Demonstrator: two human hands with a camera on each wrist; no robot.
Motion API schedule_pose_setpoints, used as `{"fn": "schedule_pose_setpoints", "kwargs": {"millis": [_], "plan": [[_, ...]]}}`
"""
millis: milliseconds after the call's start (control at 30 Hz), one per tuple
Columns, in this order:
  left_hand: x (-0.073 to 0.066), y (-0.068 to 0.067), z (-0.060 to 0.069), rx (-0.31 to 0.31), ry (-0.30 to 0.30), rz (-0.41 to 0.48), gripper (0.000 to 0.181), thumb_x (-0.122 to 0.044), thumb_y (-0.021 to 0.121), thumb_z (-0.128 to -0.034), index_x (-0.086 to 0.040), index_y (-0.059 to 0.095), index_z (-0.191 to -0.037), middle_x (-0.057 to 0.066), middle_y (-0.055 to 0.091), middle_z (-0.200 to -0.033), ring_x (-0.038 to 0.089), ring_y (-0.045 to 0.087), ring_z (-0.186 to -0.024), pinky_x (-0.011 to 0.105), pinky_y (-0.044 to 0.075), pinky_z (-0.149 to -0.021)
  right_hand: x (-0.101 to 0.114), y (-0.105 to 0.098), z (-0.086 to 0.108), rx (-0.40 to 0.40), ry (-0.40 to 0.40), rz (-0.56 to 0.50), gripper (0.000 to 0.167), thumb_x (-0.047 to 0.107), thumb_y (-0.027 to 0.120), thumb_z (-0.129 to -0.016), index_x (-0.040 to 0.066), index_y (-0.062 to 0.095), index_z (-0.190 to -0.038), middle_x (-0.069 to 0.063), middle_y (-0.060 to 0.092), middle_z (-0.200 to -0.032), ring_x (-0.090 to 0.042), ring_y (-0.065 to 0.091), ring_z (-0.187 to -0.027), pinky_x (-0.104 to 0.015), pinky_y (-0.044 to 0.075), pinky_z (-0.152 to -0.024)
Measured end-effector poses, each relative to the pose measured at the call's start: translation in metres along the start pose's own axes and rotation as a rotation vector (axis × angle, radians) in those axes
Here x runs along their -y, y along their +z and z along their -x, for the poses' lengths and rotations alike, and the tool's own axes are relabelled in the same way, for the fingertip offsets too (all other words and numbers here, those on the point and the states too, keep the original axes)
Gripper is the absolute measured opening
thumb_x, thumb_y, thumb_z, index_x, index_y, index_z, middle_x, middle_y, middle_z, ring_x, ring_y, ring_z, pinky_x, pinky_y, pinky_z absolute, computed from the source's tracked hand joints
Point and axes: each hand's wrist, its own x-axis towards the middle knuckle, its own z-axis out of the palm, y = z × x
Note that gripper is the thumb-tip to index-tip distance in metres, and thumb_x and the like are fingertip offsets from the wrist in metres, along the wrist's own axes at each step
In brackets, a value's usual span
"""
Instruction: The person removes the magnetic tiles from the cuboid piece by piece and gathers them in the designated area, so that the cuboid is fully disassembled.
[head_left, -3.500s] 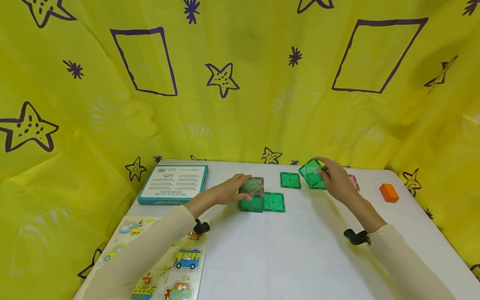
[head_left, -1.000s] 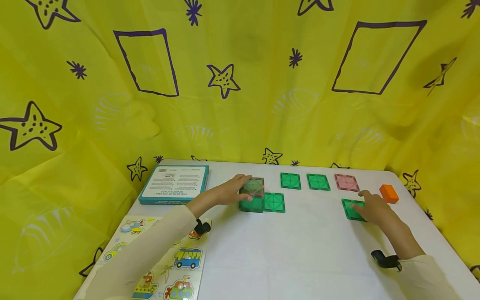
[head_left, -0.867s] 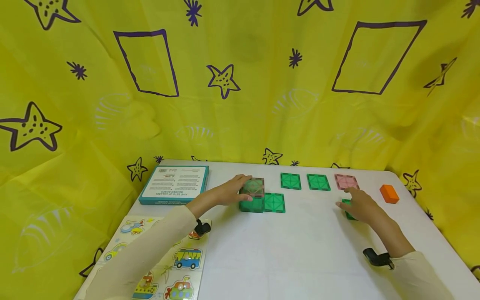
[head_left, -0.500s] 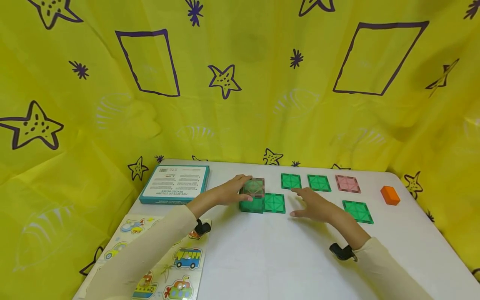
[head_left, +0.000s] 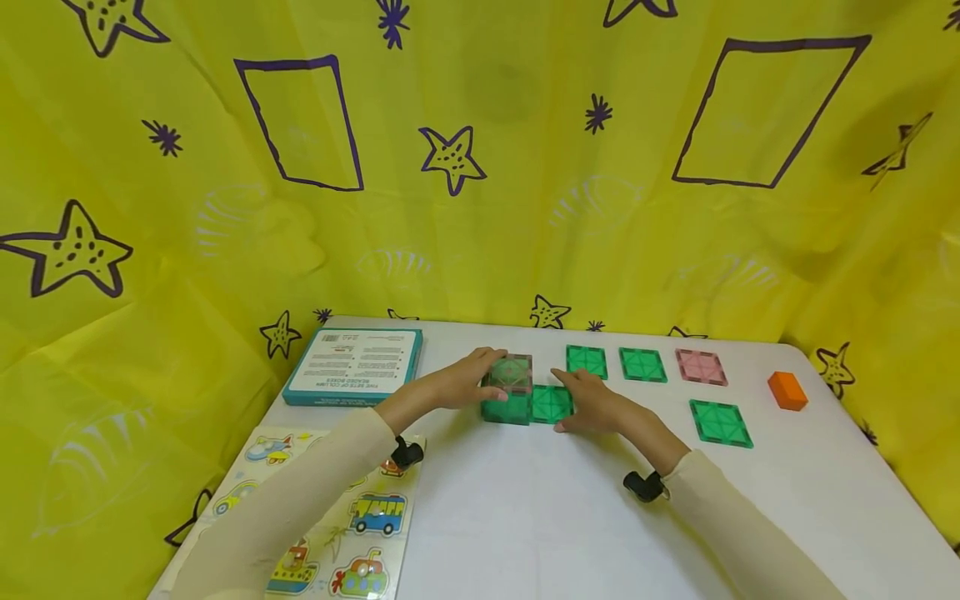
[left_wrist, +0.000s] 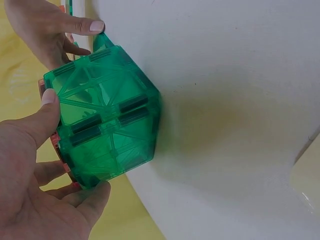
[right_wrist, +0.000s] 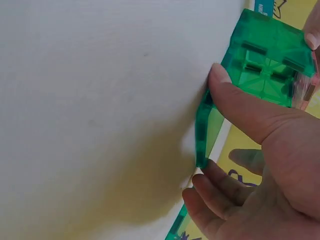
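My left hand (head_left: 461,383) grips a small box of clear green magnetic tiles (left_wrist: 102,107), thumb at the near side and fingers at the far side. A pinkish magnetic tile (head_left: 514,367) forms part of its top. Against the box's right side lies a single green magnetic tile (head_left: 550,405). My right hand (head_left: 600,404) holds this tile by its edges, thumb in front and fingers behind. In the right wrist view the tile (right_wrist: 201,130) stands at an angle to the box. Part of it is hidden behind the thumb.
Two green tiles (head_left: 642,365) and a pink tile (head_left: 701,367) lie in a back row. Another green tile (head_left: 721,423) is farther right, near an orange block (head_left: 787,391). At left are a teal-edged box (head_left: 356,362) and a vehicle puzzle board (head_left: 326,558).
My right hand has laid a green tile in the back row, shifted another at the right, then moved left to the tile beside the green box. My left hand keeps its grip.
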Motion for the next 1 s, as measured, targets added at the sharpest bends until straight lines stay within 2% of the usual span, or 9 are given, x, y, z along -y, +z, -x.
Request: {"fn": "schedule_pose_setpoints", "kwargs": {"millis": [200,367,533,733,900,1000], "plan": [[-0.002,0.000,0.000,0.004,0.002,-0.014,0.081,-0.036,0.065,-0.1062,-0.005,0.022,-0.168,0.023,0.029,-0.167,0.036,0.035,-0.153,0.052,0.034,-0.125,-0.004,0.002,0.001,-0.020,0.004,-0.008,0.094,0.034,0.088,-0.089,-0.001,0.038,-0.161,-0.033,0.044,-0.146,-0.046,0.045,-0.134,-0.065,0.046,-0.108],[-0.001,-0.001,-0.001,0.008,0.015,-0.019,0.081,-0.035,0.065,-0.1063,-0.003,0.022,-0.167,0.025,0.029,-0.166,0.037,0.036,-0.153,0.052,0.034,-0.125,-0.006,0.005,0.003,-0.060,-0.013,-0.015,0.090,0.035,0.090,-0.087,-0.002,0.045,-0.156,-0.025,0.049,-0.127,-0.035,0.048,-0.115,-0.053,0.052,-0.096],[-0.002,-0.001,0.000,0.005,0.035,-0.017,0.081,-0.033,0.065,-0.1066,0.000,0.022,-0.166,0.026,0.031,-0.164,0.038,0.037,-0.151,0.052,0.034,-0.124,-0.006,0.003,0.009,-0.086,-0.053,-0.024,0.092,0.034,0.092,-0.084,0.000,0.046,-0.156,-0.018,0.049,-0.115,-0.029,0.045,-0.104,-0.043,0.048,-0.085],[-0.002,0.000,0.000,0.005,0.032,-0.005,0.081,-0.033,0.065,-0.1065,-0.001,0.022,-0.166,0.025,0.032,-0.164,0.037,0.037,-0.151,0.052,0.034,-0.125,-0.012,-0.003,0.019,-0.107,-0.055,0.004,0.097,0.035,0.094,-0.082,0.004,0.043,-0.159,-0.019,0.049,-0.118,-0.029,0.045,-0.103,-0.042,0.049,-0.082],[0.000,0.001,-0.001,0.009,0.026,-0.008,0.082,-0.035,0.065,-0.1065,-0.003,0.021,-0.167,0.025,0.029,-0.166,0.037,0.035,-0.153,0.051,0.033,-0.125,-0.024,-0.012,0.034,-0.130,-0.045,-0.013,0.089,0.031,0.094,-0.082,0.001,0.051,-0.153,-0.021,0.049,-0.119,-0.031,0.047,-0.104,-0.042,0.049,-0.083],[0.002,0.000,-0.001,0.012,0.029,-0.010,0.083,-0.036,0.065,-0.1065,-0.003,0.020,-0.167,0.025,0.027,-0.167,0.037,0.032,-0.155,0.052,0.032,-0.126,-0.035,-0.019,0.046,-0.143,-0.045,-0.028,0.083,0.030,0.092,-0.084,-0.001,0.053,-0.151,-0.024,0.050,-0.123,-0.036,0.048,-0.109,-0.048,0.051,-0.086]]}}
